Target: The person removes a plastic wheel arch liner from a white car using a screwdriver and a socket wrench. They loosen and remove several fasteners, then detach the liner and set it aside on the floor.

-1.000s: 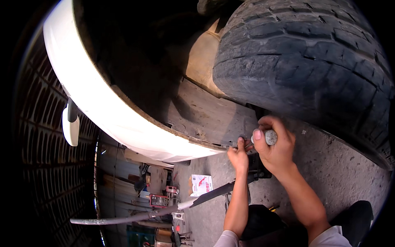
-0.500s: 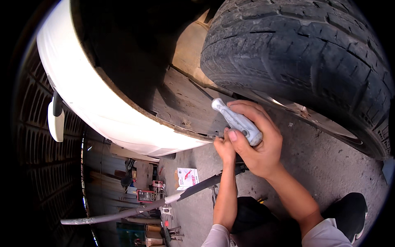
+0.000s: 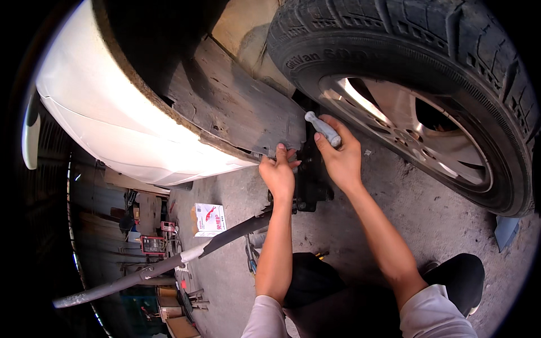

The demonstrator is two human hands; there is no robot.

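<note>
While our right hand [image 3: 345,156] wraps a tool handle [image 3: 321,127] and left hand [image 3: 279,177] pinches the liner [image 3: 242,112], slipping could gouge it.

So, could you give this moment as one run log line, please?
left hand: at edge of curved grey wheel-arch liner | right hand: gripping pale grey tool handle | nearby: black treaded tyre

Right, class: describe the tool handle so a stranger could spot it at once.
Find the big black tyre at upper right. Left of its silver wheel, the right hand grips a short tool handle. Its pale colour sets it apart from the dark tyre and grey panel.
</note>
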